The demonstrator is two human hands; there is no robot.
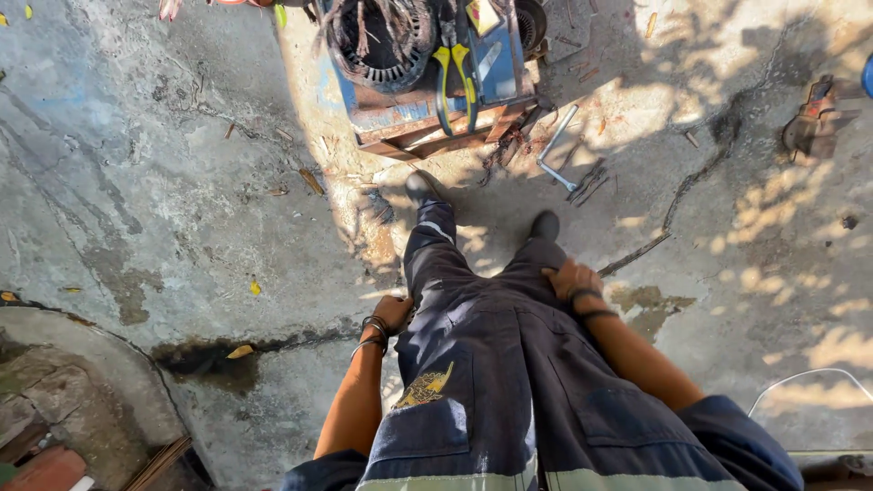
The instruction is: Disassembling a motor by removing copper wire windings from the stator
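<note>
Both hands are laid flat, empty: left hand [393, 312] and right hand [569, 277] on dark blue coveralls [482, 364]. Yellow-handled pliers [455, 82] could be kicked off the blue metal box [427, 109].

Two bare hands, the left hand [393, 312] and the right hand [570, 277], each flat on a thigh; two dark boots [421, 187]; one blue metal box [427, 95]; one pair of yellow-handled pliers [455, 82]; one wound motor stator [377, 41]; one L-shaped socket wrench [555, 150]; several yellow fallen leaves [241, 351]
</note>
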